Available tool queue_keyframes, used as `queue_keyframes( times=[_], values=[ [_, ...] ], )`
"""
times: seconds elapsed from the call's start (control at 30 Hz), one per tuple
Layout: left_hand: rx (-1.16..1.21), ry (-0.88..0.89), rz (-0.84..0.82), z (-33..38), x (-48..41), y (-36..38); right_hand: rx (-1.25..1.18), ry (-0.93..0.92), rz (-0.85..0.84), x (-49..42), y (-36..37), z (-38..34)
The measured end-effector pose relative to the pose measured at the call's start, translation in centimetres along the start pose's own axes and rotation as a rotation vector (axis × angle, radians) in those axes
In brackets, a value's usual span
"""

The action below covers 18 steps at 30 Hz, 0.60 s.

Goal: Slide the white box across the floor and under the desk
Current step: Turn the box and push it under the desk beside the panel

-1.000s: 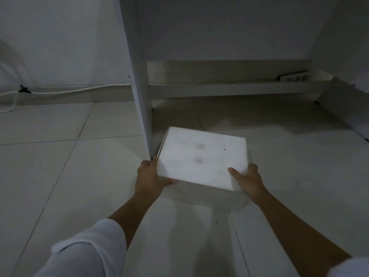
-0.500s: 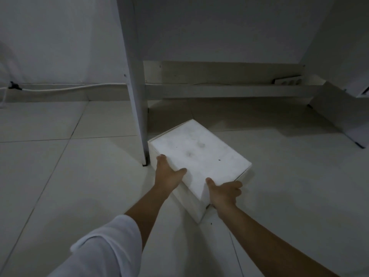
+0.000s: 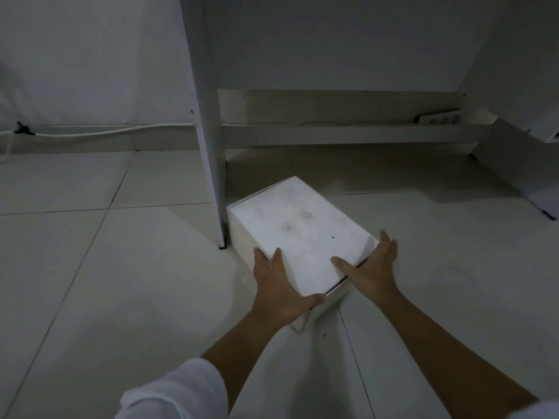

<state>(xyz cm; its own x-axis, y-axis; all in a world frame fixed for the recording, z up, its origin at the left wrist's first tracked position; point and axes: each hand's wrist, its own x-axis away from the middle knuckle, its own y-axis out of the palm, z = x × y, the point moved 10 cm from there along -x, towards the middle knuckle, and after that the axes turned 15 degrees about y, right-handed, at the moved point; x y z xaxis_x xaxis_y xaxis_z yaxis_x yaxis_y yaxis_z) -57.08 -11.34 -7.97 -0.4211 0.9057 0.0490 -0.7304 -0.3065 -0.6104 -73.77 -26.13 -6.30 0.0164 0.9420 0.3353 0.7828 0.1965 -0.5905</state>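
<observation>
White box (image 3: 299,237) now sits skewed on the tiled floor (image 3: 90,282), far corner just beside the desk leg (image 3: 208,146) (it lay squarer a second ago); left hand (image 3: 278,288) and right hand (image 3: 370,267) press spread fingers flat on its near corner, so it still needs pushing deeper.

Box (image 3: 298,234) on the floor (image 3: 106,267), turned at an angle, its left corner just beside the foot of the bench's left upright panel (image 3: 208,140). Left hand (image 3: 279,293) at the box's near-left side; right hand (image 3: 373,267) at its near-right side. Behind, a low rail (image 3: 332,133) carrying a power strip (image 3: 438,118) at right. Cable (image 3: 99,133) along the wall base, left of the panel.
</observation>
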Motion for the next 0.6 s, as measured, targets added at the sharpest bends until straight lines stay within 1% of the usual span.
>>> queue_keyframes(
  times=[0.07,0.13,0.2,0.33,0.4,0.43,0.5,0.6],
  values=[
    [-0.051,-0.007,-0.044,-0.1,-0.1,0.2,0.158,-0.05,-0.049,-0.7,0.4,-0.4],
    [-0.098,-0.011,-0.118,-0.1,-0.2,0.4,0.208,-0.101,-0.051,-0.6,0.5,-0.7],
    [-0.131,-0.01,-0.163,-0.3,-0.6,0.1,0.214,-0.138,-0.009,-0.1,0.3,-1.0],
    [-0.225,0.026,-0.195,-0.4,-1.7,-2.1,0.338,-0.179,0.096,1.0,0.3,-1.4],
    [-0.234,0.043,-0.181,-0.6,-2.3,-3.3,0.39,-0.256,0.14,1.7,0.3,-1.9],
    [-0.238,0.056,-0.159,-0.7,-2.5,-3.9,0.404,-0.295,0.136,1.9,0.4,-2.1],
    [-0.275,0.114,-0.096,-0.7,-2.8,-5.2,0.42,-0.366,0.077,2.2,0.9,-2.3],
    [-0.414,0.227,-0.016,0.1,-2.7,-6.7,0.418,-0.466,-0.06,2.9,2.5,-2.6]
  ],
)
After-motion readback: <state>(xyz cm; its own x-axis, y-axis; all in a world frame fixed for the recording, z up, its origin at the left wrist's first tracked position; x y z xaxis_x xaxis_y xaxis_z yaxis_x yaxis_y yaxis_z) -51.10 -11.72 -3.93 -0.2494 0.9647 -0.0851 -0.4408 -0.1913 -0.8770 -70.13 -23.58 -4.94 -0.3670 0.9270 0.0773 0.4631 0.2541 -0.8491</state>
